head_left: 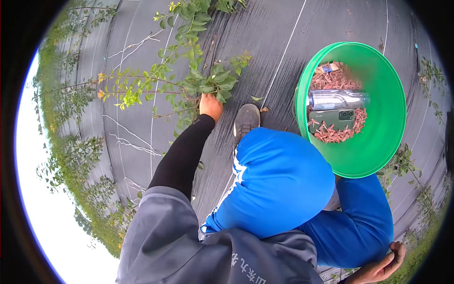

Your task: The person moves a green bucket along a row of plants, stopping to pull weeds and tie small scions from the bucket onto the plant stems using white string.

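Note:
My left hand [211, 107], at the end of a black sleeve, is closed at the base of a leafy plant [220, 80]. Leaves cover most of its fingertips. Thin stems and yellow-green shoots spread left and up from there. Low at the right, my right hand [378, 269] hangs beside my bent knee, thumb apart from loosely curled fingers, with nothing visible in it. A green bucket [385, 137] stands tilted toward me by my legs. Inside are many small pink pieces [333, 136], a clear plastic bottle [338, 100] and a dark green phone [331, 118].
Black ground sheet [265, 28] covers the soil, crossed by white stitched lines. White roots or strings [132, 137] lie on it at left. My shoe [247, 120] is close to the plant. More plants [430, 85] grow at right, and greenery [71, 161] runs along the left.

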A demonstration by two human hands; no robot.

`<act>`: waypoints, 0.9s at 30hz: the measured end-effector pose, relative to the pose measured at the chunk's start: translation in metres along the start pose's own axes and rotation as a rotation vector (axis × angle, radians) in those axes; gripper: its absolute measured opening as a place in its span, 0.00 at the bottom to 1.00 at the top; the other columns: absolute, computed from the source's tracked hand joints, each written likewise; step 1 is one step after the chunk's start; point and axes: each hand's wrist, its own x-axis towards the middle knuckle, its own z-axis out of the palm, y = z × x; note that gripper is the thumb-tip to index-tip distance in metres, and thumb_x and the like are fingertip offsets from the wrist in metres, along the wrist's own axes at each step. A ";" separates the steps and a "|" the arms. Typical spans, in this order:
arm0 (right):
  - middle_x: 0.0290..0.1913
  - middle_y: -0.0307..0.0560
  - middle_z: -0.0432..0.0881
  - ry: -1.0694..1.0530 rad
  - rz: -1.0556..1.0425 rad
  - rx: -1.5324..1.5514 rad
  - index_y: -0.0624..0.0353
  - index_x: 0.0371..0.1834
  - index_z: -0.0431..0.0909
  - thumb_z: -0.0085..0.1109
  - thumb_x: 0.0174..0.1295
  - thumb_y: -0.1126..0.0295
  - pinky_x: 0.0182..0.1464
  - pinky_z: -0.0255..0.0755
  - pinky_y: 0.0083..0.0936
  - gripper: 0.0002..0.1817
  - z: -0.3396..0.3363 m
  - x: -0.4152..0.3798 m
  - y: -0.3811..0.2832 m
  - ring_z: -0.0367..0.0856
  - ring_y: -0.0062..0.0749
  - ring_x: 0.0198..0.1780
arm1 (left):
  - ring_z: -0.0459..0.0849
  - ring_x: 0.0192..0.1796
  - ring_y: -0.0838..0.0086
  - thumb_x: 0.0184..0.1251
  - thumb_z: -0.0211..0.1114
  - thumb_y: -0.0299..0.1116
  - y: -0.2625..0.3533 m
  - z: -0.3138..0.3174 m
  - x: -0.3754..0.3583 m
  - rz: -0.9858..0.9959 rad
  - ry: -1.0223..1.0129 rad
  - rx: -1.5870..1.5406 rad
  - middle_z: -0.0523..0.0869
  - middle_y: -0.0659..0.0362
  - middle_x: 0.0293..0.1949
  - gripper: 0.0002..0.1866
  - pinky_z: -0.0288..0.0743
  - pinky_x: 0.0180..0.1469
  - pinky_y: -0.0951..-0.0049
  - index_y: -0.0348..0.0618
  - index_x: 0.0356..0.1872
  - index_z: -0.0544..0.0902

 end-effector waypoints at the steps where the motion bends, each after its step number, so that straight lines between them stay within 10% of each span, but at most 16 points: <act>1: 0.33 0.50 0.77 0.002 0.001 0.008 0.68 0.38 0.73 0.49 0.68 0.60 0.41 0.71 0.34 0.18 0.001 0.001 -0.001 0.74 0.34 0.34 | 0.66 0.62 0.57 0.62 0.47 0.39 -0.009 0.004 0.001 -0.001 -0.018 -0.045 0.73 0.49 0.58 0.26 0.52 0.64 0.57 0.35 0.59 0.70; 5: 0.47 0.51 0.76 -0.033 0.176 -0.030 0.70 0.53 0.72 0.40 0.68 0.71 0.58 0.64 0.33 0.17 -0.020 -0.023 0.026 0.73 0.35 0.49 | 0.72 0.58 0.59 0.61 0.48 0.35 -0.042 -0.012 0.006 0.103 0.059 -0.069 0.78 0.49 0.52 0.19 0.66 0.55 0.60 0.38 0.49 0.78; 7: 0.44 0.52 0.77 -0.008 0.141 -0.036 0.72 0.52 0.72 0.39 0.67 0.72 0.58 0.64 0.34 0.17 -0.015 -0.019 0.023 0.74 0.37 0.47 | 0.81 0.42 0.51 0.58 0.52 0.36 -0.051 -0.012 0.013 -0.107 -0.339 -0.292 0.83 0.45 0.37 0.14 0.73 0.47 0.56 0.39 0.38 0.80; 10: 0.44 0.53 0.77 -0.010 0.110 -0.065 0.73 0.52 0.72 0.37 0.67 0.73 0.57 0.65 0.33 0.17 -0.015 -0.021 0.024 0.74 0.37 0.47 | 0.82 0.33 0.49 0.60 0.52 0.38 -0.054 0.006 0.004 -0.149 -0.077 -0.395 0.83 0.45 0.29 0.14 0.76 0.38 0.54 0.38 0.29 0.80; 27: 0.45 0.54 0.77 -0.008 0.142 -0.080 0.73 0.52 0.71 0.38 0.68 0.75 0.56 0.67 0.32 0.16 -0.014 -0.020 0.019 0.75 0.36 0.47 | 0.77 0.51 0.58 0.57 0.54 0.55 -0.032 -0.005 0.009 -0.511 -0.256 -0.127 0.85 0.52 0.40 0.26 0.62 0.55 0.58 0.41 0.36 0.85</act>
